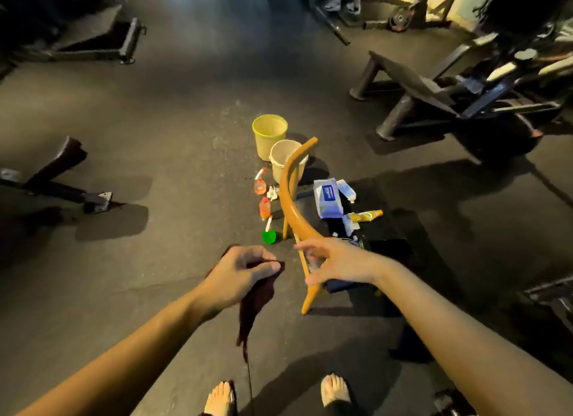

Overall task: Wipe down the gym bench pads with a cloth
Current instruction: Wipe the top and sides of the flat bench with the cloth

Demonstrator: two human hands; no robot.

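Your bare feet (218,398) stood on the dark floor (139,136) at the bottom of the view. Above them your left hand (245,273) was closed on the cloth (255,304); the fingers and thumb pinched its top edge and the rest hung down loose. Your right hand (338,265) had its fingers spread apart and held nothing, just beside the curved back of the wooden chair (294,204). I could not tell if it touched the wood.

The cloth looked light, soft and limp, so I judge it needed to be bunched or folded in the palm, not held by one edge, to press well. The bench pad (409,77) was well apart, at the upper right. A yellow bucket (269,136) and spray bottles (260,186) stood near the chair.
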